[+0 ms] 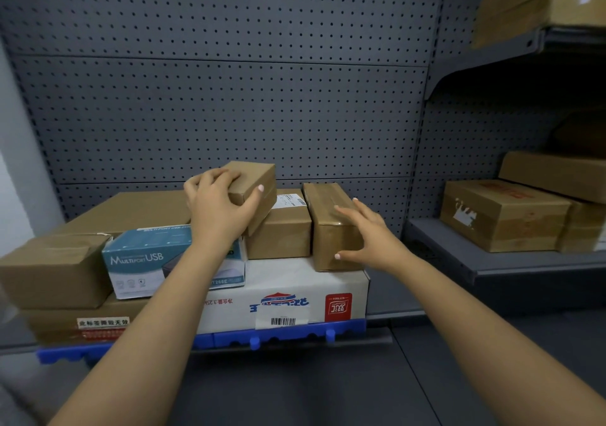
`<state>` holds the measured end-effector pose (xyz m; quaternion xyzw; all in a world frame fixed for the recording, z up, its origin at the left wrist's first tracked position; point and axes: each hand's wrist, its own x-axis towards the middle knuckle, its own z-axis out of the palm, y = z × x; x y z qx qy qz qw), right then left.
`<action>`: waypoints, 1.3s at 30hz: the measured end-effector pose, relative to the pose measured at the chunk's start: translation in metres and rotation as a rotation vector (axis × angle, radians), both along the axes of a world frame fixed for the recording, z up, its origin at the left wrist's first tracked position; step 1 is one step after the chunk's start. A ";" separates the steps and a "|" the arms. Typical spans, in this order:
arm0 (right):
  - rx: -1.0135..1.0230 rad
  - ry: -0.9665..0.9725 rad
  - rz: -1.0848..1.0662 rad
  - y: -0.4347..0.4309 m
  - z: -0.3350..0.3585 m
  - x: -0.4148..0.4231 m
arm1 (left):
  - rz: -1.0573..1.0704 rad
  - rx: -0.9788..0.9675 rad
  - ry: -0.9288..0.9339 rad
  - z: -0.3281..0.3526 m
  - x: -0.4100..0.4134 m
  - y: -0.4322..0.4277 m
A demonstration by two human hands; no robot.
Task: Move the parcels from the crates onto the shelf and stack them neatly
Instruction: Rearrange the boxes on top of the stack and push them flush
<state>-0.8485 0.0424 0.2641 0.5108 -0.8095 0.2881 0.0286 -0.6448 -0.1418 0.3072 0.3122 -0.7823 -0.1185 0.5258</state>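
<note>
My left hand grips a small brown parcel, held tilted above a squat brown parcel with a white label. My right hand lies with straight fingers against the right side of a long taped brown parcel, thumb at its front lower corner. Both of those parcels stand on a large white carton with red and blue print. A teal "Multiport USB" box and a brown parcel sit to the left, on a flat brown carton.
The stack rests on a grey shelf with a blue front strip and a pegboard back. To the right, another shelf holds several brown cartons. More parcels sit on an upper right shelf.
</note>
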 end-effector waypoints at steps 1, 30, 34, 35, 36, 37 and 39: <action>0.028 0.037 -0.003 -0.002 0.000 0.003 | -0.008 -0.011 0.004 0.000 0.001 0.002; -0.128 0.138 -0.198 -0.009 -0.014 0.033 | -0.096 -0.108 0.041 -0.020 -0.004 0.024; -0.127 0.136 -0.166 -0.005 -0.011 0.032 | -0.122 -0.130 0.057 -0.022 0.000 0.026; -0.126 0.138 -0.159 -0.004 -0.011 0.031 | -0.129 -0.138 0.062 -0.023 0.001 0.026; -0.125 0.136 -0.152 -0.003 -0.010 0.031 | -0.135 -0.146 0.065 -0.023 0.003 0.026; -0.128 0.132 -0.146 -0.002 -0.010 0.031 | -0.142 -0.152 0.066 -0.023 0.005 0.026; -0.148 0.119 -0.135 0.000 -0.008 0.033 | -0.155 -0.166 0.063 -0.023 0.009 0.027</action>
